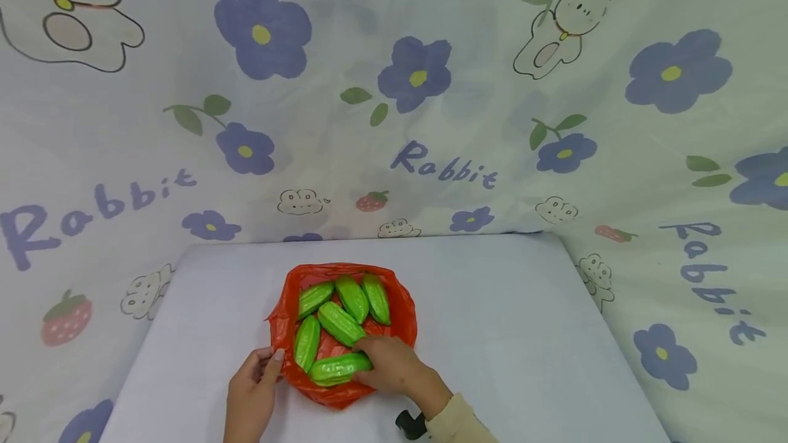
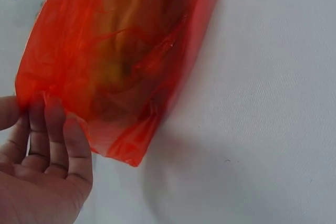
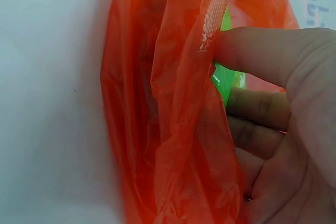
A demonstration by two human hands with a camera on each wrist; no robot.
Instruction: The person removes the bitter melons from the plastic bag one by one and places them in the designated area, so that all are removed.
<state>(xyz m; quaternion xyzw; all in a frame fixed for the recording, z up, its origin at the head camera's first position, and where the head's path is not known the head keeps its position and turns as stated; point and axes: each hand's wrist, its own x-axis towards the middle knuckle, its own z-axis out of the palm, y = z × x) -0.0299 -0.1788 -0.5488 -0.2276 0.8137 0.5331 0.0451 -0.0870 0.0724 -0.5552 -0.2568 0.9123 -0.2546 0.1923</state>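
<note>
A red plastic bag (image 1: 405, 306) stands with its mouth spread wide, and several bright green ridged gourds (image 1: 352, 298) lie inside it. On the bag's left rim, my left hand (image 1: 251, 392) pinches the thin plastic between thumb and fingers. In the left wrist view those fingers (image 2: 55, 129) show partly through the red film. My right hand (image 1: 394, 369) reaches over the bag's right front side and grips the right end of the nearest green gourd (image 1: 335, 369). The right wrist view shows the thumb (image 3: 257, 51) by the bag's edge, with the gourd mostly hidden behind red plastic.
The bag rests on a white-covered table (image 1: 505, 320). Beside the right sleeve, a small black object (image 1: 409, 424) is partly hidden. A cloth backdrop (image 1: 345, 156) printed with flowers and rabbits rises behind the table and along its sides.
</note>
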